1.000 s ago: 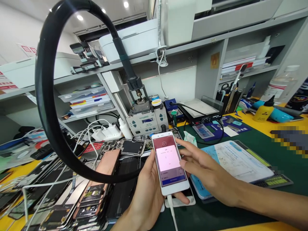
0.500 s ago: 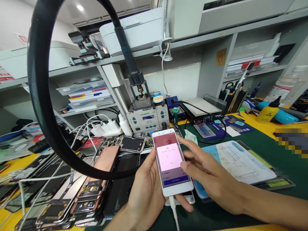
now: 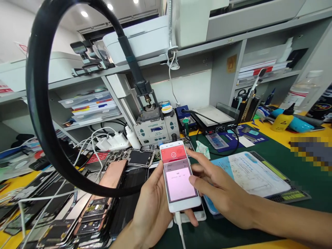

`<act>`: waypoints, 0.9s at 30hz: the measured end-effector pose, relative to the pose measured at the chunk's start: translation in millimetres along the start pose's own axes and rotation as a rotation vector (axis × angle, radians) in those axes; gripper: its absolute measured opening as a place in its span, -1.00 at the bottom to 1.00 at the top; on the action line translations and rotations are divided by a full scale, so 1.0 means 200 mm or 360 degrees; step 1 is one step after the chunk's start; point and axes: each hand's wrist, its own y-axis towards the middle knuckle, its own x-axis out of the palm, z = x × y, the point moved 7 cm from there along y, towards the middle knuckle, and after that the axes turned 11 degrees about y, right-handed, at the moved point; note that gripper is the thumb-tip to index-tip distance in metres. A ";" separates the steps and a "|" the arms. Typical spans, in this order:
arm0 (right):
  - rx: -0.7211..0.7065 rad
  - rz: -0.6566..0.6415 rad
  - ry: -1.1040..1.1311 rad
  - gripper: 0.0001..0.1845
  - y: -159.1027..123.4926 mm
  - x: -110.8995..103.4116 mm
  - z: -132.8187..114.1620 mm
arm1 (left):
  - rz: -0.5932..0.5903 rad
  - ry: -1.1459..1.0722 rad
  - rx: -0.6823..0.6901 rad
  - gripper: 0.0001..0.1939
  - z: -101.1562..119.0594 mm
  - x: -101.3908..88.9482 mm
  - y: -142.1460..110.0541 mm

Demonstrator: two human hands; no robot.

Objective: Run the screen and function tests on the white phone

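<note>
A white smartphone (image 3: 181, 185) is held upright and slightly tilted over the bench, its screen lit with a red band at the top and a pale pop-up box below. My left hand (image 3: 153, 204) is closed around its left side and back, with fingertips showing beneath its lower edge. At the right edge, my right hand (image 3: 223, 186) grips it too, thumb over the screen's side and index finger along the upper edge. A white charging cable (image 3: 180, 226) is plugged into the phone's bottom. Another phone (image 3: 199, 215) lies partly hidden underneath.
Stacked phone parts (image 3: 90, 211) crowd the left. A thick black hose (image 3: 38, 86) loops down in front of the hot air station (image 3: 157, 129). To the right lie a white-and-blue pad (image 3: 255, 176) and a yellow bottle (image 3: 284, 119). A heating plate (image 3: 211, 116) stands behind.
On the phone's screen, the pop-up box now sits lower, and the top band has turned bright red. Both hands keep their hold; the whole view has shifted slightly.
</note>
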 end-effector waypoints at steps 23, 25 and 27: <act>-0.0005 0.0036 0.0221 -0.26 0.01 -0.02 0.01 | 0.0021 0.0029 0.0041 -0.35 0.00 0.00 -0.01; 0.0027 0.0047 0.0272 -0.28 0.01 -0.02 0.02 | 0.0008 0.0036 0.0049 -0.33 0.01 0.00 -0.01; 0.0068 0.0042 0.0312 -0.26 0.02 -0.01 0.02 | -0.0017 0.0041 0.0057 -0.31 0.01 0.01 -0.01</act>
